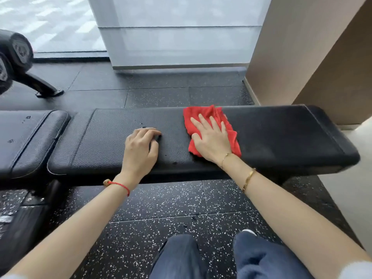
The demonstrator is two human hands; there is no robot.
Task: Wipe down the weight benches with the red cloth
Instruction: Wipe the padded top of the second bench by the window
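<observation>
Black rubber floor tiles (161, 208) flecked white, frosted glass panel (177, 37) ahead, tan wall (302, 47) at right, dumbbell rack foot (43, 85) far left, daylight through glass

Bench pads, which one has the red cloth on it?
The long pad on the right: the right hand presses the red cloth flat there. The shorter pad at left has no cloth.
</observation>
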